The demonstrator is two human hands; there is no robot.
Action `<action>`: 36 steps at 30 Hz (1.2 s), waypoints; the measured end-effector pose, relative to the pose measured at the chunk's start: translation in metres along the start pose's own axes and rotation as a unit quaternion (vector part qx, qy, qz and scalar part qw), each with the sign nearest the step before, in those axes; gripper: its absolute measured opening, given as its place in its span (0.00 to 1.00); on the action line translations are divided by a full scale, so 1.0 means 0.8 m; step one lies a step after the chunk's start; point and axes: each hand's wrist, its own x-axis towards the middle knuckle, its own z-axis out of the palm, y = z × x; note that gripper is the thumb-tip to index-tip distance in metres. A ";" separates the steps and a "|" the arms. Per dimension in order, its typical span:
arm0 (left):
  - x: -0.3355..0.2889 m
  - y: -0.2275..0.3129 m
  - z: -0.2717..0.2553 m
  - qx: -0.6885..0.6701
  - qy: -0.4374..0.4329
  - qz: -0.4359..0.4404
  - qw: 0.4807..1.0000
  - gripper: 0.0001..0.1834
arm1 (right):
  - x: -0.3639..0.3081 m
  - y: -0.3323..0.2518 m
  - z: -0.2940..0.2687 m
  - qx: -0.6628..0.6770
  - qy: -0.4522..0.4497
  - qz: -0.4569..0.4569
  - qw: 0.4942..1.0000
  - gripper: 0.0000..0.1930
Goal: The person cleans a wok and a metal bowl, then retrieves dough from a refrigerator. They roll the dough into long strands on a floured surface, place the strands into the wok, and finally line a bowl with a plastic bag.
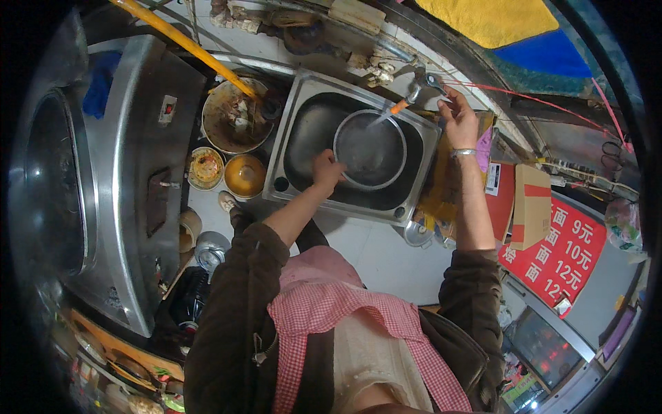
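A round metal basin (372, 155) sits inside a stainless steel sink (293, 93). From the orange-tipped spout of the tap (416, 93), a stream of water runs into it. My left hand (327, 170) is closed at the basin's left rim, fingers curled over the edge. Up at the right, the fingers of my right hand (458, 119) are bent around the tap handle (434, 83); a metal bracelet circles that wrist.
Left of the sink stand a large waste bucket (214, 114) with a yellow pole (186, 43) in it, and smaller containers, one an orange bowl (245, 176). A steel stove unit (145, 179) fills the left. Cardboard boxes (531, 207) and a red sign (562, 252) are at right.
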 end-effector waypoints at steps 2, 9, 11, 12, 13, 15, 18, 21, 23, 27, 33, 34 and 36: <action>-0.008 0.010 0.001 0.004 0.004 0.005 1.000 0.09 | 0.002 -0.004 0.000 -0.007 -0.012 0.016 1.000 0.21; -0.019 0.033 -0.008 0.036 0.010 0.004 0.999 0.09 | 0.011 -0.013 -0.001 -0.004 -0.017 0.015 1.000 0.21; -0.019 0.038 -0.010 0.035 0.002 0.010 0.999 0.09 | 0.012 -0.011 0.001 -0.009 -0.017 0.008 1.000 0.21; -0.020 0.041 -0.009 0.033 -0.001 0.013 0.999 0.09 | 0.013 -0.009 0.001 -0.011 -0.016 0.004 1.000 0.21; -0.020 0.044 -0.008 0.031 -0.004 0.016 0.999 0.09 | 0.014 -0.007 0.002 -0.007 -0.015 -0.002 1.000 0.21; -0.017 0.045 -0.009 0.040 -0.007 0.018 0.999 0.09 | 0.015 0.001 0.004 0.001 -0.013 -0.015 1.000 0.21; -0.015 0.049 -0.012 0.061 -0.004 0.011 0.998 0.10 | 0.014 0.004 0.008 0.002 -0.008 -0.002 1.000 0.21; 0.001 0.025 -0.021 0.065 -0.012 0.010 0.998 0.11 | 0.017 -0.016 0.006 -0.001 -0.046 0.066 0.997 0.22; 0.004 0.027 -0.023 0.045 -0.021 0.010 0.999 0.14 | 0.022 0.020 0.006 -0.040 -0.016 -0.031 0.999 0.21; 0.003 0.017 -0.012 0.197 0.071 0.129 0.969 0.15 | 0.021 0.036 -0.003 -0.083 -0.032 -0.031 0.996 0.20; -0.009 0.041 -0.021 0.207 0.055 0.089 0.973 0.12 | 0.030 0.093 0.003 0.043 -0.057 -0.030 0.997 0.23; -0.010 0.043 -0.024 0.203 0.061 0.096 0.972 0.11 | 0.032 0.092 0.004 0.044 -0.061 -0.033 0.997 0.23; -0.011 0.037 -0.019 0.198 0.061 0.105 0.973 0.08 | 0.032 0.090 -0.002 0.038 -0.063 -0.032 0.997 0.23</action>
